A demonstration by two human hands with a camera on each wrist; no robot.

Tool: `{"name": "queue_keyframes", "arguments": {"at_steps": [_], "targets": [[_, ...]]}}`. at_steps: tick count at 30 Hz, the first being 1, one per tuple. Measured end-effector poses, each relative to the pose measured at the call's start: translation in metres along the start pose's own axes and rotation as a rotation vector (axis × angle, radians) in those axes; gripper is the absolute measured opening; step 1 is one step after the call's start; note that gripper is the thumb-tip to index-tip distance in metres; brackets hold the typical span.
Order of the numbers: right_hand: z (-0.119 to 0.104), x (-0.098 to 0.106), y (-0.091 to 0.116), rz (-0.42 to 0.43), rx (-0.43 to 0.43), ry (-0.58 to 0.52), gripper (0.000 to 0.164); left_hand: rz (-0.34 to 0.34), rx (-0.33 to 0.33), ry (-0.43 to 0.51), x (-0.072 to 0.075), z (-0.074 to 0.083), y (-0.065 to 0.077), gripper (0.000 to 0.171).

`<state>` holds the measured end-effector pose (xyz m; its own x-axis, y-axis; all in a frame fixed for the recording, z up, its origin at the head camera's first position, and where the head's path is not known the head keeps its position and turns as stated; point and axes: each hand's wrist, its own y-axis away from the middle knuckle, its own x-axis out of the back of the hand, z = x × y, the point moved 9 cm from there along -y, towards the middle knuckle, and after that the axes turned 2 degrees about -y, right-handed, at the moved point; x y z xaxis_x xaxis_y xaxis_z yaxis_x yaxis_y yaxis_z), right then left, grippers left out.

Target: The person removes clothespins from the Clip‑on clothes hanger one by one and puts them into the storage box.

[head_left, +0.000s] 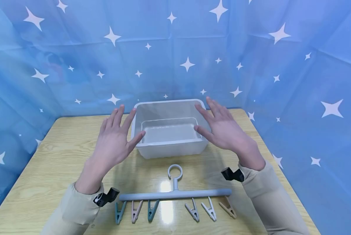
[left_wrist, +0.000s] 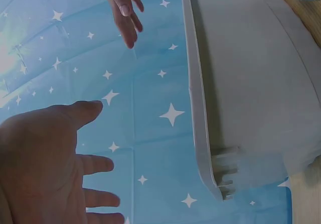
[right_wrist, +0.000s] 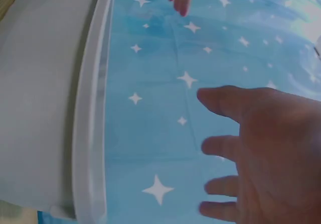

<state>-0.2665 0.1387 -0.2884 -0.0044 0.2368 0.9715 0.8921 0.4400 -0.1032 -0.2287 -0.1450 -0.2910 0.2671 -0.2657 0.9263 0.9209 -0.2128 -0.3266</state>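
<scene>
A white plastic bin (head_left: 172,149) stands on the table, its inside bare in the head view. My left hand (head_left: 114,138) hovers by the bin's left side, fingers spread and nothing in them. On the other side my right hand (head_left: 222,125) is raised over the right rim, fingers apart and holding nothing. Both wrist views show the palms facing inward, with the bin's rim (left_wrist: 196,93) beside them. Nearer the body lies a grey-blue clip hanger (head_left: 175,195) with a ring hook (head_left: 175,165) pointing at the bin.
Several clothespins hang along the hanger's bar, among them a teal one (head_left: 153,210), a pink one (head_left: 136,212), a white one (head_left: 209,209) and a tan one (head_left: 229,209). A blue star-patterned curtain (head_left: 152,55) borders the wooden table (head_left: 61,156) at the back and sides.
</scene>
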Motion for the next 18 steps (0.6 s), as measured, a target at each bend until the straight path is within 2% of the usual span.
{"name": "queue_keyframes", "arguments": {"at_steps": [6,10,18], "targets": [[-0.018,0.003,0.011,-0.008,0.121,-0.016,0.070,0.096,-0.074,0.012,0.008,0.008,0.016,0.069],[-0.026,0.006,0.017,-0.019,0.151,-0.020,0.070,0.129,-0.096,0.017,0.012,0.013,0.024,0.064],[-0.033,0.005,0.025,-0.051,0.146,-0.049,0.070,0.092,-0.089,0.007,0.013,0.018,0.034,0.059]]}}
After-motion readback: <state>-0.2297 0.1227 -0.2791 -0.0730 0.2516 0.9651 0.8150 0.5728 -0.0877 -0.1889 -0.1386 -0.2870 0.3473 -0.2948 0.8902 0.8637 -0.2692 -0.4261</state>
